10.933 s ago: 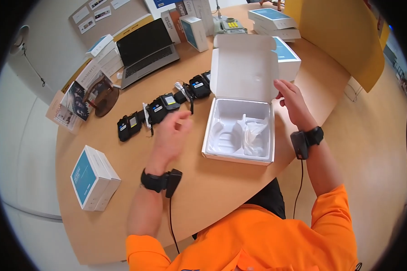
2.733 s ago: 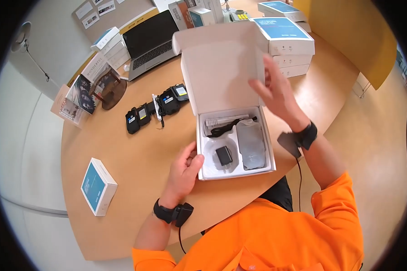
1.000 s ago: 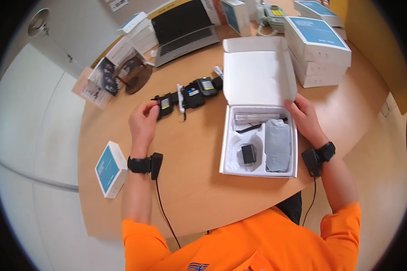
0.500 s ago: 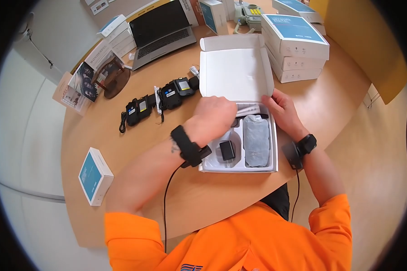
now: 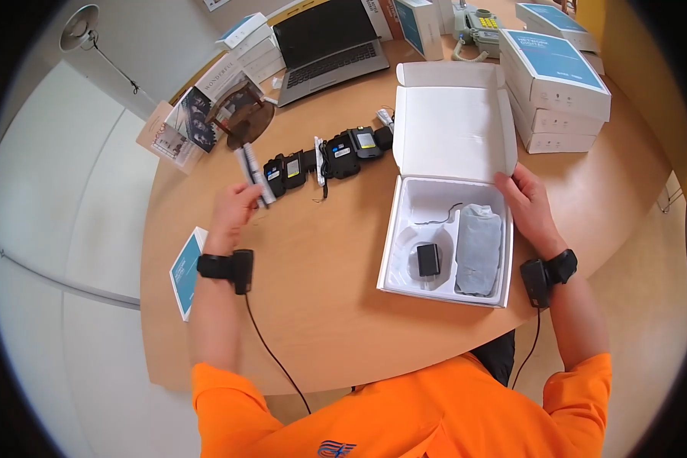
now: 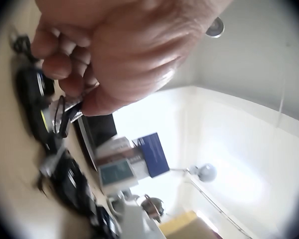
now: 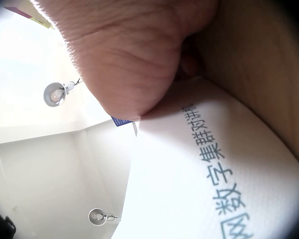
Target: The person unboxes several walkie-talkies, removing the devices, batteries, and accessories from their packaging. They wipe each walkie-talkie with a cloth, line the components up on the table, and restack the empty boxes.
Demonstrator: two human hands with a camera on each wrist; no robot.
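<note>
My left hand (image 5: pixel 233 212) pinches a slim white-and-clear packet (image 5: pixel 253 175) with a dark strip along it, raised near the left end of a row of black devices (image 5: pixel 342 156). In the left wrist view, a black cord loop (image 6: pixel 65 117) hangs by the fingertips. My right hand (image 5: pixel 530 206) grips the right edge of an open white box (image 5: pixel 385 259) where its lid (image 5: pixel 454 126) meets the wall; its fingers are partly hidden. Inside lie a grey wrapped device (image 5: pixel 478 248), a black power adapter (image 5: pixel 428 259) and a thin dark cord (image 5: pixel 443 219). Printed characters mark the box side (image 7: pixel 222 169).
White-and-blue boxes (image 5: pixel 561 107) are stacked right of the lid, and another box (image 5: pixel 185 276) lies at the left edge. Behind stand a laptop (image 5: pixel 332 65), books (image 5: pixel 195 114), a wooden stand (image 5: pixel 244 126) and a telephone (image 5: pixel 477 32).
Half a second ago my left hand was in the box's upper compartment; it has moved left with the packet. The right hand stays at the edge. Since the earliest frame, the box has gained contents.
</note>
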